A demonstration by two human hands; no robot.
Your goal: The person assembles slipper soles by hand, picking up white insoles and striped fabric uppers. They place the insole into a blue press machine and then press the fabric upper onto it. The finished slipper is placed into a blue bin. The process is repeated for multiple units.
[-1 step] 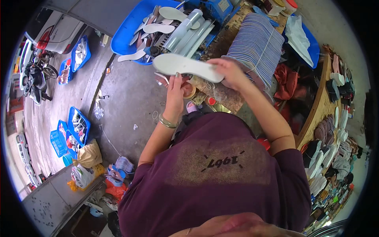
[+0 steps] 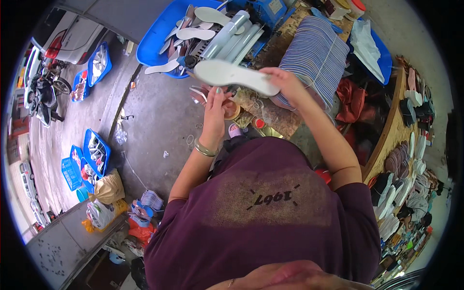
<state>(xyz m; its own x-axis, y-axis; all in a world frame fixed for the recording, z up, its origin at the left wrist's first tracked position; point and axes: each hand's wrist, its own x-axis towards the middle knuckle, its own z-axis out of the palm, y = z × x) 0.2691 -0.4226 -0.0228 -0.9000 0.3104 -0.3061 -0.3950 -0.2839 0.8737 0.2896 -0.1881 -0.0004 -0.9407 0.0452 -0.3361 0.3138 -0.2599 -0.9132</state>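
Note:
My right hand [image 2: 288, 87] pinches a white insole [image 2: 234, 76] at its right end. Its other end points left and hangs blurred above my left hand [image 2: 214, 108]. The left thumb and fingers come up just below the insole's lower edge, with a narrow gap between. Reddish-brown pieces with pale edges [image 2: 197, 94] stick out beside the left fingers, over the floor. That hand seems closed around them, though its grip is mostly hidden. Just right of the left hand is a round orange-brown thing with a yellow rim [image 2: 233, 111].
Ahead, a blue bin [image 2: 151, 46] holds loose insoles and grey rolls [image 2: 226, 36]. A tied stack of striped insoles [image 2: 314, 53] lies on the worn bench [image 2: 285, 123] at right. A wooden shelf [image 2: 382, 137] with shoe parts is farther right; blue baskets [image 2: 103, 166] stand left.
My right hand has shifted the white insole slightly right. The left fingertips, which touched its lower edge, are now apart from it. The left hand has barely moved.

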